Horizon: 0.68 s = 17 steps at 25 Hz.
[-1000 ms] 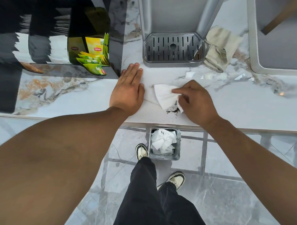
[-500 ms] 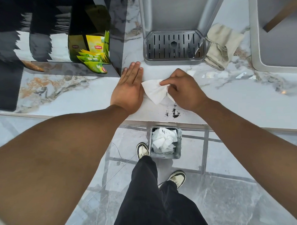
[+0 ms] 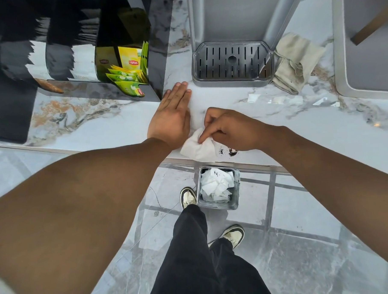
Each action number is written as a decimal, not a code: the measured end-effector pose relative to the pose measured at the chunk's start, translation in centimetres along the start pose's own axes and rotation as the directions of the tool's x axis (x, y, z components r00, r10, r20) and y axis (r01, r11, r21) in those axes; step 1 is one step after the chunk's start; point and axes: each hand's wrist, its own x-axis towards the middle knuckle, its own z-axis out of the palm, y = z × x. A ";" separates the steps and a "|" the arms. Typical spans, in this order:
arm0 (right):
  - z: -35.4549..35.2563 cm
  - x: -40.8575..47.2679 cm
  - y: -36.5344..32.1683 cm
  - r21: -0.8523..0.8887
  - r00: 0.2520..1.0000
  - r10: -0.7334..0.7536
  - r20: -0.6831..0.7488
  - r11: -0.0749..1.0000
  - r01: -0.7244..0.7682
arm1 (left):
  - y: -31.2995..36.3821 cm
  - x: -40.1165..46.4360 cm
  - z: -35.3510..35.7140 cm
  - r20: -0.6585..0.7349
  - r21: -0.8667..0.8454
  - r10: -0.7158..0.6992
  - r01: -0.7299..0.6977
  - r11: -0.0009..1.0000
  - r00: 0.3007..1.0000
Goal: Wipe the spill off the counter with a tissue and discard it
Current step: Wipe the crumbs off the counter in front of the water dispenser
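I am pressing my left hand (image 3: 170, 116) flat on the counter (image 3: 299, 129), fingers spread out straight and holding nothing. My right hand (image 3: 230, 129) is pinching the white tissue (image 3: 196, 147) with bent fingers and pushing it down near the counter's front edge. The dark spill (image 3: 230, 152) is sitting just beside the tissue (little black crumbs). The bin (image 3: 218, 188) is standing on the floor right below.

Marble counter (image 3: 299, 129) carries a tissue (image 3: 196, 147), dark spill (image 3: 230, 152), drip tray (image 3: 231, 64) and folded cloth (image 3: 295, 62)
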 end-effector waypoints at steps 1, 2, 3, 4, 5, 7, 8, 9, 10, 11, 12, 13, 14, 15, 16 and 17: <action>0.1 0.3 -0.1 -0.003 0.999 -0.003 -0.035 1.000 0.003 | 0.1 0.0 0.0 -0.005 0.002 -0.004 0.004 1.000 1.000; 0.3 0.6 -0.3 -0.021 0.998 -0.018 -0.056 1.000 0.017 | 0.1 0.1 0.0 -0.006 0.004 -0.006 0.006 1.000 1.000; 0.7 0.8 -0.5 -0.047 0.998 -0.045 -0.054 0.998 0.043 | 0.1 0.0 0.0 -0.001 0.005 -0.005 0.005 1.000 1.000; 1.0 0.8 -0.8 -0.076 0.996 -0.083 -0.025 0.994 0.081 | 0.0 0.0 0.0 0.003 0.005 -0.004 0.004 1.000 1.000; 1.3 0.6 -0.9 -0.100 0.992 -0.125 0.024 0.987 0.127 | 0.0 -0.1 0.0 0.006 0.003 -0.001 0.001 1.000 1.000; 1.3 0.0 -0.9 -0.114 0.977 -0.177 0.120 0.975 0.190 | -0.1 -0.1 0.0 0.012 0.001 0.001 -0.001 1.000 1.000; 1.0 -0.2 -0.8 -0.116 0.971 -0.181 0.153 0.973 0.200 | -0.2 -0.1 0.0 0.014 0.001 -0.002 0.002 1.000 1.000; 0.7 -0.5 -0.6 -0.121 0.968 -0.175 0.179 0.973 0.198 | -0.1 -0.1 0.0 0.014 0.001 -0.005 0.005 1.000 1.000; 0.4 -0.7 -0.4 -0.130 0.967 -0.158 0.201 0.974 0.186 | 0.0 0.0 -0.1 0.015 0.001 -0.005 0.005 1.000 1.000; 0.1 -0.8 -0.4 -0.133 0.968 -0.134 0.214 0.977 0.165 | 0.0 0.0 -0.1 0.015 0.001 -0.004 0.004 1.000 1.000; -0.2 -0.9 -0.3 -0.107 0.976 -0.109 0.189 0.986 0.131 | 0.1 0.0 -0.1 0.014 0.001 -0.002 0.002 1.000 1.000; -0.5 -0.8 -0.1 -0.051 0.992 -0.076 0.100 0.995 0.081 | 0.0 0.0 -0.1 0.016 0.000 0.002 -0.002 1.000 1.000; -0.9 -0.7 0.3 0.021 0.999 -0.015 -0.048 1.000 0.016 | 0.0 0.0 -0.1 0.019 -0.002 0.005 -0.005 1.000 1.000; -1.3 -0.6 0.8 0.080 0.973 0.069 -0.220 0.995 -0.053 | -0.1 0.0 -0.1 0.020 -0.003 0.005 -0.005 1.000 1.000; -1.7 -0.7 1.4 0.112 0.918 0.156 -0.365 0.986 -0.123 | 0.0 0.0 -0.1 0.015 0.002 0.003 -0.003 1.000 1.000; -1.8 -0.9 2.0 0.119 0.863 0.227 -0.451 0.974 -0.194 | 0.0 0.1 0.0 0.005 0.013 -0.001 0.000 1.000 1.000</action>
